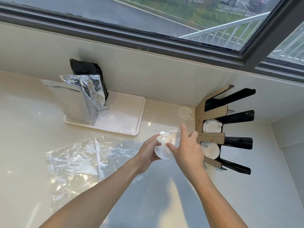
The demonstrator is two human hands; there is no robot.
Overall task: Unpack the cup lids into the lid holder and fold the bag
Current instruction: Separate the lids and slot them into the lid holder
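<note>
A small stack of cup lids [162, 149] is gripped from below by the left hand [148, 151], fingers curled round it. The top lid is pinched by the right hand [186, 149], remaining fingers fanned loosely. Just right stands the lid holder [212, 137]; left, on the counter [24, 137], lies the bag [85, 160].

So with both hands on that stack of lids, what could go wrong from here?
1. The left hand holds the lid stack above the counter while the right hand peels off the top one; loose lids could slip and scatter.
2. The lid holder looks like light cardboard; pushing lids in might shift it.
3. The plastic bag lies crumpled close by; a forearm could drag it.
</note>
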